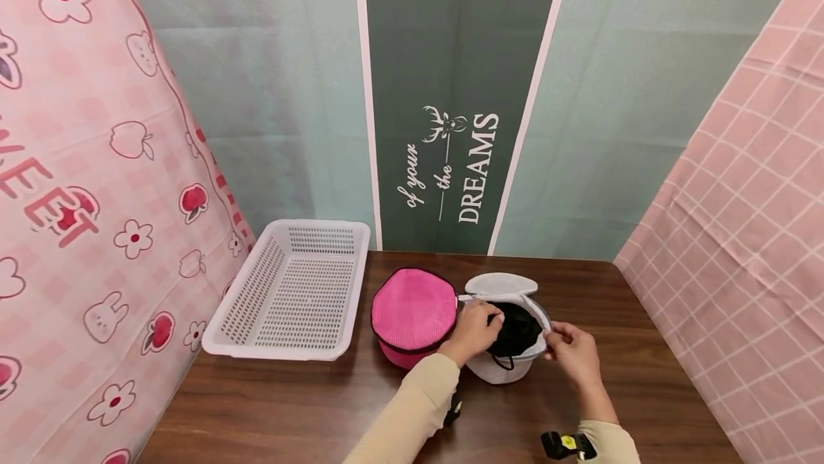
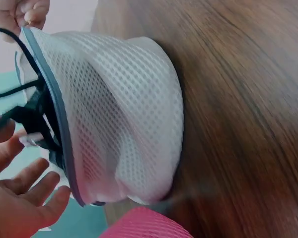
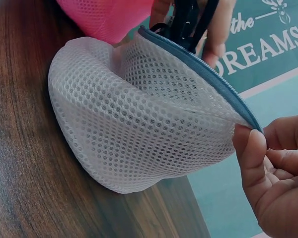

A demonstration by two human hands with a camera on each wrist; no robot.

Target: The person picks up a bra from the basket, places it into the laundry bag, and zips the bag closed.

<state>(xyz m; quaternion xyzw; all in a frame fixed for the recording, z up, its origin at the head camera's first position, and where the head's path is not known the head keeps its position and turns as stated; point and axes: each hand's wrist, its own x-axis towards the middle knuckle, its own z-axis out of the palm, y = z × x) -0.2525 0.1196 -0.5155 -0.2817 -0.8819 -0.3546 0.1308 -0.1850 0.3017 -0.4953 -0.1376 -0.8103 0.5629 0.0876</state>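
A white mesh laundry bag point(image 1: 498, 372) with a grey zip rim stands on the table, its round lid point(image 1: 502, 284) folded back. Inside its mouth lies a black strappy fabric item point(image 1: 520, 332); its exact kind is unclear. My left hand point(image 1: 475, 333) is over the bag's left rim. Thumb and forefinger pinch a strip of the black item point(image 2: 37, 111) in the left wrist view, the other fingers spread. On the opposite side, my right hand point(image 1: 575, 354) pinches the zipped rim point(image 3: 248, 116). A thin black strap loops over the bag's front.
Left of the white bag sits a pink mesh bag point(image 1: 414, 310) with black trim, its lid on top. A white perforated plastic basket point(image 1: 347, 321) stands farther left on the brown wooden table point(image 1: 270, 407). Printed cloths hang at the back and both sides.
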